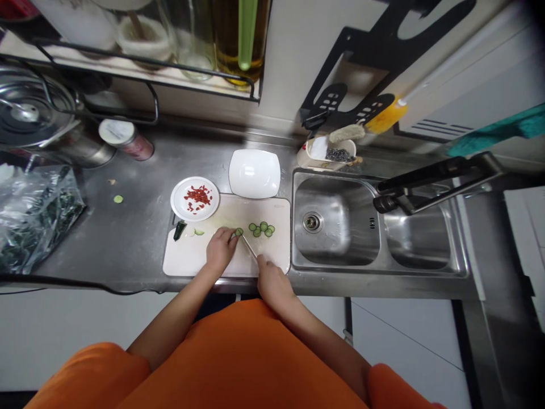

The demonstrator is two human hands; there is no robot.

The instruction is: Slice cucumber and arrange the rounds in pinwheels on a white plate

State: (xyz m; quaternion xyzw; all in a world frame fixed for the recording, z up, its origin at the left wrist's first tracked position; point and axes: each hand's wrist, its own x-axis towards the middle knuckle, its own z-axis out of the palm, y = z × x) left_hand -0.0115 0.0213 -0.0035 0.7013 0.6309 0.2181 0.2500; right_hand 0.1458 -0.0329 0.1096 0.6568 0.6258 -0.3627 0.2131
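My right hand (273, 284) is closed round the handle of a knife (249, 246), whose blade points up and left across the white cutting board (191, 261). With fingers curled, my left hand (221, 250) holds a cucumber (239, 232) against the board; its cut face shows at the blade's tip and the rest is mostly hidden by the fingers. Several cucumber slices (261, 229) lie to the right of the blade. Left of my hand are a small pale-green scrap (198, 232) and a dark green end piece (179, 230).
A white plate with chopped red pieces (199, 196) overlaps the board's upper left corner. Behind the board stands a white dish (254, 173). To the right is a double sink (336, 227) with a black faucet (426, 182). A bag of greens (42, 216) and a pot (51, 125) are at left.
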